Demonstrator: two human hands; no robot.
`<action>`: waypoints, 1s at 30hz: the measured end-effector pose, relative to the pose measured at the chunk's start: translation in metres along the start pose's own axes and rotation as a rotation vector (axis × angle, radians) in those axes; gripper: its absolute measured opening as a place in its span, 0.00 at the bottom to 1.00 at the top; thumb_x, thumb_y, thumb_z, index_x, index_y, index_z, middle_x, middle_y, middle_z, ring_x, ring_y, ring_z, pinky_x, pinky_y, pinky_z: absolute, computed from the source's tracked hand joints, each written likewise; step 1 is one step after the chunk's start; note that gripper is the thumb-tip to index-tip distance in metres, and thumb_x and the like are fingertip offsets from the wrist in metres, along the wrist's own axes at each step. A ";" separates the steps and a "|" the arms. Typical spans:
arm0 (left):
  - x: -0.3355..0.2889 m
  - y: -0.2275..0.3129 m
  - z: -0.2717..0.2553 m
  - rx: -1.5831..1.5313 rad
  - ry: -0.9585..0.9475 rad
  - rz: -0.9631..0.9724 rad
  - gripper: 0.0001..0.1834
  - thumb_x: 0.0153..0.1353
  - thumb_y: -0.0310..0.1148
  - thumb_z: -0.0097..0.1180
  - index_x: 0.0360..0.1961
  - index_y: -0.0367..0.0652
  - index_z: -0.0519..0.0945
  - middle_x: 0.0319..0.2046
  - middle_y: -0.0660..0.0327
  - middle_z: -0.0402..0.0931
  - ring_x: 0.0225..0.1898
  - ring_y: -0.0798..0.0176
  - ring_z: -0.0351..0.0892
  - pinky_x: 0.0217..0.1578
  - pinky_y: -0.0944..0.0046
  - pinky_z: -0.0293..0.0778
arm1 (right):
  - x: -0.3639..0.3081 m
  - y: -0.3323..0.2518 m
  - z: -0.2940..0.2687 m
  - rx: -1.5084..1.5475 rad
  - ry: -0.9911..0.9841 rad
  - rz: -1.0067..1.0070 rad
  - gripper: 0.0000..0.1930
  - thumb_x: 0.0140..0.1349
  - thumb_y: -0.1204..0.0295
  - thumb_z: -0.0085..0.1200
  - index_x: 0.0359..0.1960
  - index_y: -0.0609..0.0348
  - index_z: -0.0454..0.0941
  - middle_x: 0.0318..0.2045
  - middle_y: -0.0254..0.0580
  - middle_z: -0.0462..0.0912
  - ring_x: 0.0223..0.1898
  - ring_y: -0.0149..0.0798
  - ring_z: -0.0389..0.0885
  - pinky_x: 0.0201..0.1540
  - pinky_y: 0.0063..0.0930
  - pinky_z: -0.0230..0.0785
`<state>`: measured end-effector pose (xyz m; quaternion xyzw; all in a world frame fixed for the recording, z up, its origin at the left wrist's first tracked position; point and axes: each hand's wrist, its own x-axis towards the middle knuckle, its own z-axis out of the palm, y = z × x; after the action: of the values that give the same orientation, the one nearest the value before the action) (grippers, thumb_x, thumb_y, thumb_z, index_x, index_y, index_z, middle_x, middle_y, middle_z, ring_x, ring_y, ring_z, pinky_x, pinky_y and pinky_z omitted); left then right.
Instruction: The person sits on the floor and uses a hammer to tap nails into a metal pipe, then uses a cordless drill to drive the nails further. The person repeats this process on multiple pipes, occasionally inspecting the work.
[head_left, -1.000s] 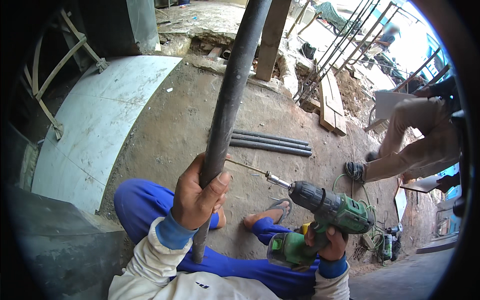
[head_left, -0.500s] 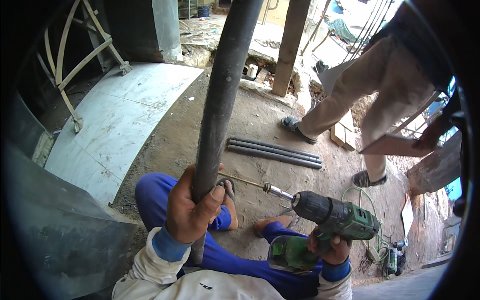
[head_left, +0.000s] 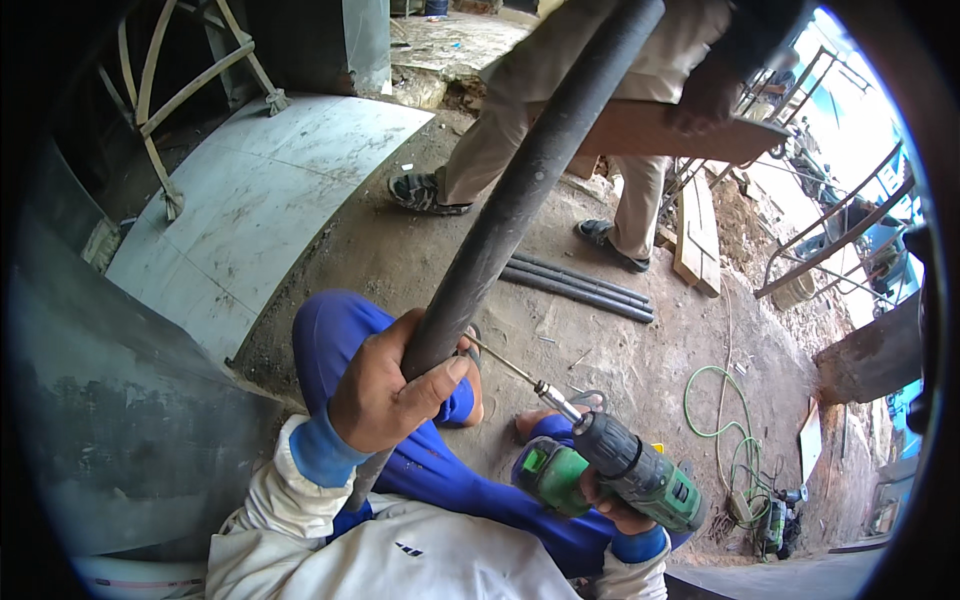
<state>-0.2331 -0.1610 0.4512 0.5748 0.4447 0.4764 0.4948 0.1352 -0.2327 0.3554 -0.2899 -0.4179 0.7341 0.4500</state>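
Observation:
My left hand [head_left: 385, 400] is wrapped round a long dark pipe [head_left: 530, 190]. The pipe slants from beside my lap up to the far right, its lower end partly hidden by my sleeve. In my right hand [head_left: 612, 508] is the handle of a green and black cordless drill [head_left: 640, 470]. A long thin drill bit [head_left: 505, 363] sticks out of its chuck toward the pipe, just beside my left fingers. Whether the bit's tip touches the pipe I cannot tell. Beyond my feet, several similar dark pipes [head_left: 585, 287] lie side by side on the dirt ground.
Another person in beige trousers [head_left: 495, 140] walks just beyond the pipe, carrying a brown board [head_left: 680, 130]. Large white slabs [head_left: 250, 190] lie at the left. Wooden planks [head_left: 697, 235] and a green cord [head_left: 690, 400] by a green power tool [head_left: 775, 525] are at the right.
The held pipe's upper end has swung to the right. My drill has come left and its bit has tilted more steeply up toward the pipe. The other person has walked from right to left.

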 end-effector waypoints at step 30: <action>0.065 -0.029 0.050 0.586 -0.023 0.084 0.32 0.66 0.54 0.69 0.49 0.31 0.77 0.29 0.43 0.83 0.33 0.39 0.89 0.33 0.49 0.81 | -0.023 0.035 -0.057 -0.149 0.231 -0.102 0.37 0.57 0.54 0.79 0.61 0.61 0.75 0.27 0.29 0.79 0.27 0.28 0.75 0.34 0.25 0.67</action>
<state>-0.1754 -0.1009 0.4264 0.7163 0.5337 0.3412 0.2925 0.1761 -0.2419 0.2985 -0.3833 -0.4311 0.6388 0.5090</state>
